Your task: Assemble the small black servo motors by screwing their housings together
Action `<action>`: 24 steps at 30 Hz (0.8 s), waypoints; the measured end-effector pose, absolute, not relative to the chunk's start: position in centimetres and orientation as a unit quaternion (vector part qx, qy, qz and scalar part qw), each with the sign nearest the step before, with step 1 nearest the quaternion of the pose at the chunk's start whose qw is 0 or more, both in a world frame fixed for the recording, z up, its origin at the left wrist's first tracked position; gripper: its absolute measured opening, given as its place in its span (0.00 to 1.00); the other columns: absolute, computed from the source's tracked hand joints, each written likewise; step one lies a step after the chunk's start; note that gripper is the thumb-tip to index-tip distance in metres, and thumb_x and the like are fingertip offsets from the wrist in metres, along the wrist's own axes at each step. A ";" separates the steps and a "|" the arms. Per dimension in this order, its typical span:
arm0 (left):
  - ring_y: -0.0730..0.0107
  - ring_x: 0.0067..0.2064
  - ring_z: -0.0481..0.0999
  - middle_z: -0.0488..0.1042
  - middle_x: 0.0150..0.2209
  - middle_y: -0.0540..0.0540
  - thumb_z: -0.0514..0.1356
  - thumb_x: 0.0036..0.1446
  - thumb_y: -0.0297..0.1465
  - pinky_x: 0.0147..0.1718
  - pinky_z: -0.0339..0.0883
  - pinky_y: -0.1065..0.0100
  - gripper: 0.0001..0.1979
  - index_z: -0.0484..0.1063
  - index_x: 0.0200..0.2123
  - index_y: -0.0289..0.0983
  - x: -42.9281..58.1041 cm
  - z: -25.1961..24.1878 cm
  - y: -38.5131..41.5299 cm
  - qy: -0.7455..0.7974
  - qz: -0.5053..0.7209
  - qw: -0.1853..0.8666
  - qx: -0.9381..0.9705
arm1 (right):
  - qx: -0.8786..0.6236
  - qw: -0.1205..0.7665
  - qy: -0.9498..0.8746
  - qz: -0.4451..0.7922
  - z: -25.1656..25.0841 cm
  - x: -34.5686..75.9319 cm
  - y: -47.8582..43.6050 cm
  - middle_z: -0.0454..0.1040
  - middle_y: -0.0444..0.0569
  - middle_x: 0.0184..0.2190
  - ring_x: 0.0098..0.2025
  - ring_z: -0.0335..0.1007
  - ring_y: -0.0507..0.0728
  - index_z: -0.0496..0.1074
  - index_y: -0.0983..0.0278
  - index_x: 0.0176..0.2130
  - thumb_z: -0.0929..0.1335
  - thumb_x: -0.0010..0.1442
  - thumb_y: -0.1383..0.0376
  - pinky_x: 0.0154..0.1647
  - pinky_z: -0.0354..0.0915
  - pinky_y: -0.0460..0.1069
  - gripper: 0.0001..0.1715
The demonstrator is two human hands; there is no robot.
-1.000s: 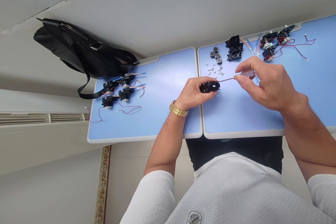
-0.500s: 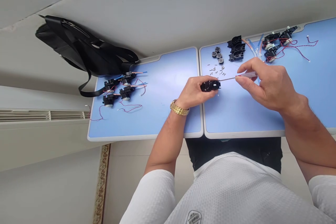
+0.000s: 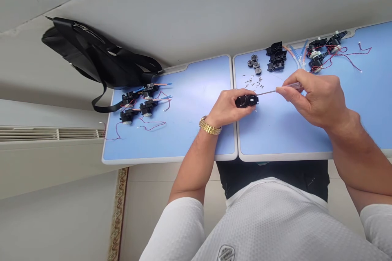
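Observation:
My left hand (image 3: 227, 108) grips a small black plastic gearbox housing (image 3: 246, 100) and hides part of it. My right hand (image 3: 315, 100) pinches a precision screwdriver (image 3: 286, 89) with a clear handle. Its thin steel shaft reaches the top right of the housing, and its tip looks close to or touching it. Several tiny screws (image 3: 252, 82) lie scattered just above the housing on the blue table. Several round metal motors (image 3: 255, 64) and black housing parts (image 3: 275, 56) sit farther back.
Black wired gearbox assemblies (image 3: 321, 55) lie at the back right, with red wires and clear tubing. More assemblies (image 3: 137, 106) stand on the left panel of the table (image 3: 190, 130). A black bag (image 3: 98, 55) rests beyond its left corner, above a wall heater (image 3: 52, 133).
Both hands, the housing and the screwdriver have shifted slightly right in view. The screwdriver stays near the housing, and both hands keep their hold.

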State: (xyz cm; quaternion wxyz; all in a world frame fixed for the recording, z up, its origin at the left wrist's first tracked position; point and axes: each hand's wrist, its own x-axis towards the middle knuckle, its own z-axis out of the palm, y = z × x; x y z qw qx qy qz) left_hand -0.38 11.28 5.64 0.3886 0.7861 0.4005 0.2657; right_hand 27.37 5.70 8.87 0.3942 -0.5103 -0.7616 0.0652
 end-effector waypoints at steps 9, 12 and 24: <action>0.62 0.45 0.90 0.91 0.46 0.45 0.72 0.58 0.32 0.48 0.85 0.63 0.16 0.88 0.50 0.39 -0.4 5.7 11.3 0.400 0.264 0.386 0.788 | -0.469 0.421 -0.766 0.124 9.9 26.5 5.4 0.87 0.43 0.37 0.38 0.88 0.60 0.78 0.55 0.46 0.69 0.76 0.60 0.37 0.78 0.54 0.06; 0.63 0.44 0.89 0.91 0.46 0.45 0.72 0.58 0.33 0.47 0.84 0.64 0.16 0.89 0.49 0.40 -0.3 5.7 11.2 0.397 0.264 0.388 0.789 | -0.497 0.406 -0.762 0.088 9.6 26.8 5.4 0.86 0.43 0.34 0.34 0.86 0.60 0.78 0.54 0.42 0.70 0.76 0.57 0.33 0.74 0.54 0.09; 0.64 0.43 0.89 0.91 0.46 0.45 0.72 0.58 0.34 0.46 0.84 0.64 0.16 0.88 0.49 0.40 -0.6 5.5 11.4 0.395 0.265 0.383 0.792 | -0.493 0.373 -0.777 0.117 9.5 27.1 5.4 0.88 0.46 0.40 0.41 0.88 0.63 0.79 0.55 0.52 0.68 0.80 0.48 0.41 0.78 0.56 0.16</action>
